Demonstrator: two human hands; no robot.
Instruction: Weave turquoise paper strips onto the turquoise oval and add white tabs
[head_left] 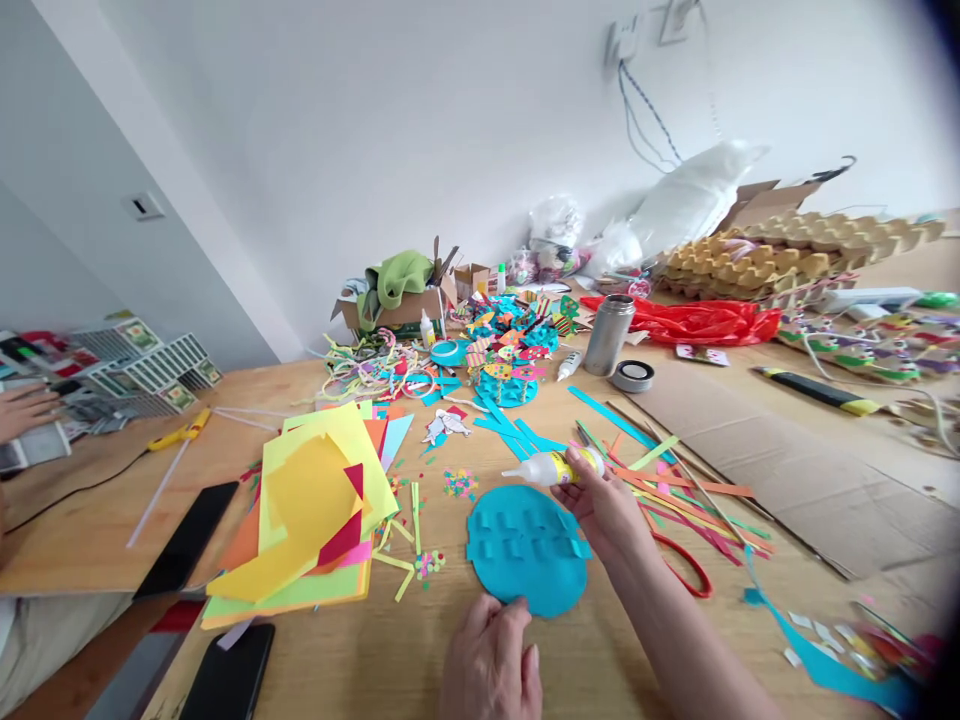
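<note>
A blue paper circle (529,585) lies on the wooden table, with two rows of small raised paper loops across it and little tabs at its sides. At its lower edge my left hand (491,655) has curled fingers that hold the rim. My right hand (600,505) is closed around a white glue bottle with a yellow label (544,468). The bottle lies nearly sideways above the circle's top edge, its nozzle pointing left. Small piles of coloured paper dots (460,484) sit just left of the circle.
Coloured paper sheets (307,500) are stacked on the left, near two dark phones (187,540). Red-handled scissors (682,565) and paper strips lie right. Behind stand a metal flask (609,335) and paper crafts (510,350). Another person's hand (28,410) shows far left.
</note>
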